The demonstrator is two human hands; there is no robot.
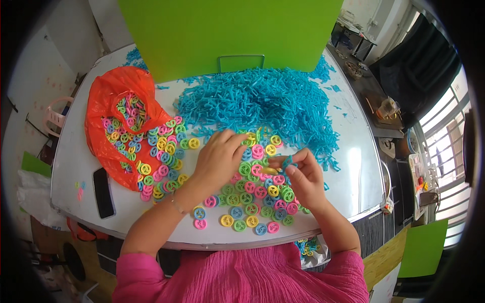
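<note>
Beyond shirt (232, 272), pinching blue piece (287, 162) in right hand (307, 183), grip unclear in left hand (221, 154); likely joining wheels (260, 192), next needing alignment.

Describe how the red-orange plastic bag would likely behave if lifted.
The red-orange plastic bag would probably flop and fold, since its thin sides lie creased. It might spill the small spoked wheels, because its mouth gapes and many lie near its edge. Those loose contents would likely shift and make it sag.
</note>
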